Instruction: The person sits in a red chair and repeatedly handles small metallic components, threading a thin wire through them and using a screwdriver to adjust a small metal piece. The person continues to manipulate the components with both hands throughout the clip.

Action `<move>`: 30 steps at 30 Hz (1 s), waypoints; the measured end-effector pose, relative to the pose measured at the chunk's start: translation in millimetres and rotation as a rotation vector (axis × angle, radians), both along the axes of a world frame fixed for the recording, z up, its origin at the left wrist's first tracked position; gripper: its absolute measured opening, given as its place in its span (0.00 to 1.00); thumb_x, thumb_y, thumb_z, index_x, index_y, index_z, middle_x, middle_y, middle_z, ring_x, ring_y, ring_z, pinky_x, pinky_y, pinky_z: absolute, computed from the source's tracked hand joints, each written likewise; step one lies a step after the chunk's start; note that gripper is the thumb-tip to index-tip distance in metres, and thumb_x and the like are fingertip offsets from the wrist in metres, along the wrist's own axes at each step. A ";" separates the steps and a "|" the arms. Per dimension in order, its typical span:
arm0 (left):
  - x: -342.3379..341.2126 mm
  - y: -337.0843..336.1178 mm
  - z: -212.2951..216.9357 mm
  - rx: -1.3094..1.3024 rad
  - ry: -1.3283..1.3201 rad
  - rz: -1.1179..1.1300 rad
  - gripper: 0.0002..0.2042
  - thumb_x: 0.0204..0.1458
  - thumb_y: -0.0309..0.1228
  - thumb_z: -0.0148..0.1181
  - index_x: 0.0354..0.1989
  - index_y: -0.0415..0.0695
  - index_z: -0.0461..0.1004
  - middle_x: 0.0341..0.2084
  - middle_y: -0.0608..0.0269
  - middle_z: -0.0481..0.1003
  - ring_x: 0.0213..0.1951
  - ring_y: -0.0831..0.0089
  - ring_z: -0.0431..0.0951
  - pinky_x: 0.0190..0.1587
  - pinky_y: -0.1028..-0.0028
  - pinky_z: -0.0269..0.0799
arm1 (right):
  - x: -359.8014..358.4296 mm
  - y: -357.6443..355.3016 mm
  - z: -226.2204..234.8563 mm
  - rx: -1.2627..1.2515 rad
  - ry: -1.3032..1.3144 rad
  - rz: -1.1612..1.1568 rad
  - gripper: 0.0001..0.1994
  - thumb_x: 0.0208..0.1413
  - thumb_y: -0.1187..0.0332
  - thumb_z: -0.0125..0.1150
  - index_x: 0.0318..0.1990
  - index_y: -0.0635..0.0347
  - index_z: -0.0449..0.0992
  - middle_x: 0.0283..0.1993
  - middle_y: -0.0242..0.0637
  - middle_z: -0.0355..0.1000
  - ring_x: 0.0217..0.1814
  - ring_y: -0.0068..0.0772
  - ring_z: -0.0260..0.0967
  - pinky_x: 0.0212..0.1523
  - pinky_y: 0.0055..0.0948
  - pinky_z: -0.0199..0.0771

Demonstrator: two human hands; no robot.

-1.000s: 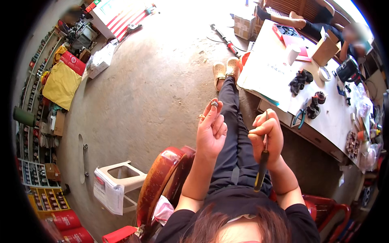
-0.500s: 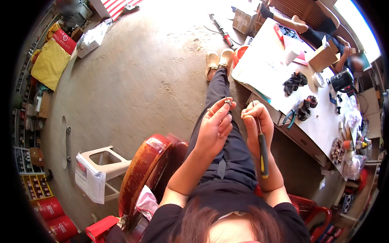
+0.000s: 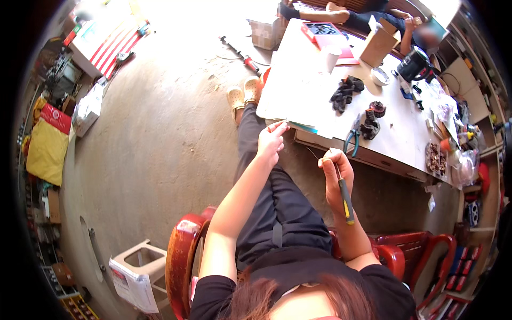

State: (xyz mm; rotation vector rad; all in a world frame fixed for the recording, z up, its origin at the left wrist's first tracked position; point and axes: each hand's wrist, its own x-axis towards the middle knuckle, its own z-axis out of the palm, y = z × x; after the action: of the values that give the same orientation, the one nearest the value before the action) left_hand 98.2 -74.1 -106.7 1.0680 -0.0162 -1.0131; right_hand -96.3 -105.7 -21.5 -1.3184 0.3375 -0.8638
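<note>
The right hand (image 3: pixel 335 173) pinches a screwdriver (image 3: pixel 344 192), handle pointing down. A thin wire (image 3: pixel 313 154) runs toward the left hand (image 3: pixel 270 143), fingers pressed together near the desk (image 3: pixel 298 90) corner.

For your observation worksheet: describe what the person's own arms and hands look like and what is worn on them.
Both forearms are bare from elbow to wrist. The left hand and right hand wear no gloves, and no watch or bracelet shows. Short black sleeves cover only the upper arms. Rings are too small to tell.
</note>
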 end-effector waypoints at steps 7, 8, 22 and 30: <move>-22.2 -85.8 -6.2 0.048 -0.140 -0.194 0.13 0.53 0.32 0.64 0.44 0.41 0.73 0.36 0.60 0.77 0.18 0.87 0.63 0.19 0.83 0.57 | -42.9 -46.5 -21.4 0.015 0.117 -0.298 0.08 0.61 0.66 0.59 0.34 0.58 0.68 0.30 0.20 0.62 0.31 0.10 0.53 0.32 0.12 0.54; -28.2 -98.3 -16.4 0.071 -0.253 -0.231 0.14 0.52 0.33 0.64 0.44 0.40 0.74 0.37 0.60 0.77 0.22 0.84 0.66 0.24 0.80 0.61 | -46.2 -51.2 -23.7 0.049 0.140 -0.327 0.09 0.61 0.65 0.59 0.34 0.58 0.68 0.30 0.21 0.63 0.31 0.10 0.53 0.32 0.12 0.54; -70.8 -199.0 -98.6 0.410 -0.986 -0.193 0.18 0.50 0.36 0.64 0.47 0.39 0.75 0.25 0.65 0.74 0.25 0.73 0.73 0.34 0.73 0.72 | -56.2 -81.7 -24.2 0.176 0.069 -0.479 0.09 0.61 0.65 0.59 0.33 0.58 0.70 0.29 0.23 0.63 0.32 0.12 0.55 0.35 0.14 0.55; -110.9 -62.3 42.9 -0.263 0.463 -0.403 0.13 0.64 0.32 0.47 0.48 0.36 0.72 0.29 0.69 0.73 0.29 0.81 0.72 0.29 0.81 0.70 | -34.7 -81.6 -30.3 -0.132 0.015 -0.440 0.07 0.62 0.70 0.57 0.33 0.60 0.68 0.31 0.25 0.62 0.33 0.14 0.57 0.37 0.15 0.58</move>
State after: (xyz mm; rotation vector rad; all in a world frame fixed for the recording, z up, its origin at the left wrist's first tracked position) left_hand -12.8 -136.3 -63.7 0.5807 0.0127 -1.5595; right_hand -131.0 -187.3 -51.8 -1.3962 0.6053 -1.2612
